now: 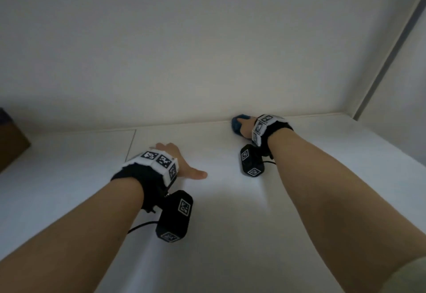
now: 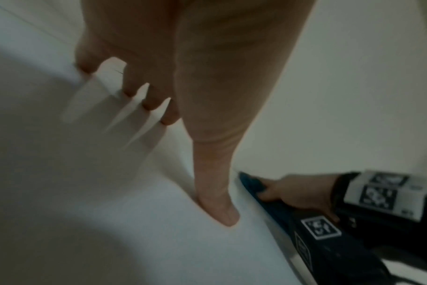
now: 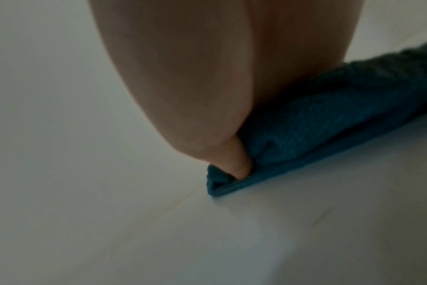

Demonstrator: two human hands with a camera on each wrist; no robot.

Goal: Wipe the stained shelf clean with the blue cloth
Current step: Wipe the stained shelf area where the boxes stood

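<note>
The white shelf runs under both arms to a white back wall. My right hand is at the shelf's back edge and holds the bunched blue cloth down where shelf and wall meet. The right wrist view shows the thumb tucked into a fold of the blue cloth, which lies along the corner line. In the left wrist view, fingers of my right hand curl over the blue cloth. My left hand rests flat on the shelf with its fingers spread, holding nothing. No stain shows plainly.
A brown box stands at the shelf's far left. A thin seam crosses the shelf just left of my left hand. A side wall with a grey strip closes the shelf on the right.
</note>
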